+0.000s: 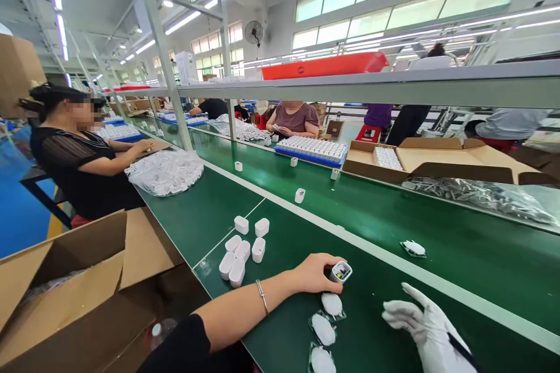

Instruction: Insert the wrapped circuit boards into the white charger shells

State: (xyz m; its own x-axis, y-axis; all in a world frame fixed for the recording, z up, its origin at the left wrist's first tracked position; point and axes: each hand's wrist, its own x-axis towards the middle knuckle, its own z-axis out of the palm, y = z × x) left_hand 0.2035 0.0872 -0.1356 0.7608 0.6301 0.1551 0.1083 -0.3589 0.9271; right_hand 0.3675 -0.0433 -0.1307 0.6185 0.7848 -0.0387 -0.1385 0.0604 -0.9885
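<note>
Between the thumb and fingers of my bare left hand (317, 273) is a white plastic housing (341, 272), its open top showing small parts inside. My right hand (420, 323), in a white glove, hovers at the lower right with its fingers apart and nothing in them. Just below the left hand, several green circuit boards with white round pads (324, 329) lie in a row on the green bench. Several more white housings (238, 253) stand in a group to the left of my forearm.
White housings (300, 196) and one circuit board (413, 248) rest on the green belt beyond the white line. A bag of white parts (166, 172) lies near a co-worker (79, 157) at left. Across stand a blue tray (310, 151) and an open carton (437, 160). Another carton (87, 297) is lower left.
</note>
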